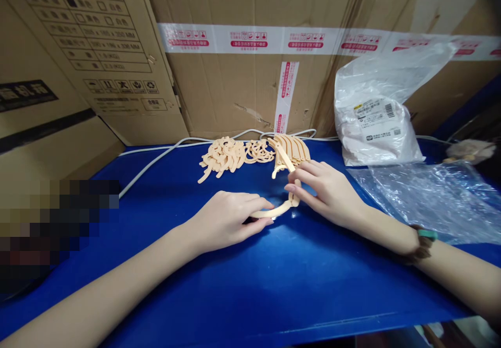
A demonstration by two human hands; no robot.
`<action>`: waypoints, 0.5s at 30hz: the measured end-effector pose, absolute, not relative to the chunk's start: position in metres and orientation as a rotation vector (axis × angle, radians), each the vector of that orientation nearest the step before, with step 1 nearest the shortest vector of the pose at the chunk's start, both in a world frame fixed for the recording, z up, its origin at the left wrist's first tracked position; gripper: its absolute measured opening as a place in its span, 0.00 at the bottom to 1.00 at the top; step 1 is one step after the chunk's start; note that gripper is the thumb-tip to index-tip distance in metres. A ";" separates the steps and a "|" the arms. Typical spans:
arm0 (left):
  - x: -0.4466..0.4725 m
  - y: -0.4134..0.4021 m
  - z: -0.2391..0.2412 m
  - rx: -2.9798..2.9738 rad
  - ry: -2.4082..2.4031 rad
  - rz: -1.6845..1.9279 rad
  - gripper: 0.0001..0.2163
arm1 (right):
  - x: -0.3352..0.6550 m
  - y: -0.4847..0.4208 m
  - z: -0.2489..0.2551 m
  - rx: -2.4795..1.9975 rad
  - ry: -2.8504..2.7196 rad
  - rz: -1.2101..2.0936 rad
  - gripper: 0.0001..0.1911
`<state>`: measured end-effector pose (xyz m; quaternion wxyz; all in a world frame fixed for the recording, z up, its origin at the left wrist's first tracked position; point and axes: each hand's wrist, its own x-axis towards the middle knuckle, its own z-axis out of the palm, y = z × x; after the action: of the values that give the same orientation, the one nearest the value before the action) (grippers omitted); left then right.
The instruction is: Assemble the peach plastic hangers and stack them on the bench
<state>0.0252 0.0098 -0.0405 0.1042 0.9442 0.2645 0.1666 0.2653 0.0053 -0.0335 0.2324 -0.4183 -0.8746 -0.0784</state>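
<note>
My left hand (225, 218) pinches one end of a curved pale wooden piece (281, 211) between thumb and fingers, low over the blue table. Its other end meets a short wooden piece (296, 194) under the fingers of my right hand (331, 191). The right fingers are closed around that joint, and a straight flat wooden strip (285, 156) slants up and left from them. How the pieces connect is partly hidden by the right fingers. Just behind lies a stack of curved wooden strips (299, 150).
A heap of wavy wooden pieces (223, 155) and thin ring-like pieces (259, 152) lie at the back of the blue table (250, 285). A white cable (152, 163) runs behind them. Cardboard boxes (235, 92) wall the rear. At right are a white plastic bag (376, 123) and clear film (430, 196).
</note>
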 end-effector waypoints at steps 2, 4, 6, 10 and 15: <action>0.025 0.011 -0.041 2.793 0.766 0.470 0.10 | 0.268 0.007 -0.033 -1.176 -2.390 -0.237 0.10; 0.023 0.012 -0.042 2.794 0.746 0.482 0.09 | 0.270 0.010 -0.033 -1.190 -2.404 -0.237 0.06; 0.022 0.012 -0.042 2.786 0.738 0.498 0.09 | 0.272 0.012 -0.034 -1.184 -2.435 -0.207 0.03; 0.021 0.011 -0.042 2.778 0.762 0.509 0.09 | 0.275 0.016 -0.038 -1.144 -2.497 -0.156 0.07; 0.022 0.011 -0.039 2.784 0.780 0.506 0.08 | 0.276 0.018 -0.039 -1.139 -2.536 -0.196 0.11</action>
<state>0.0223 0.0115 -0.0387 0.1032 0.9434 0.2645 0.1713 0.2762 0.0176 -0.0395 0.1764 -0.4021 -0.8958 -0.0692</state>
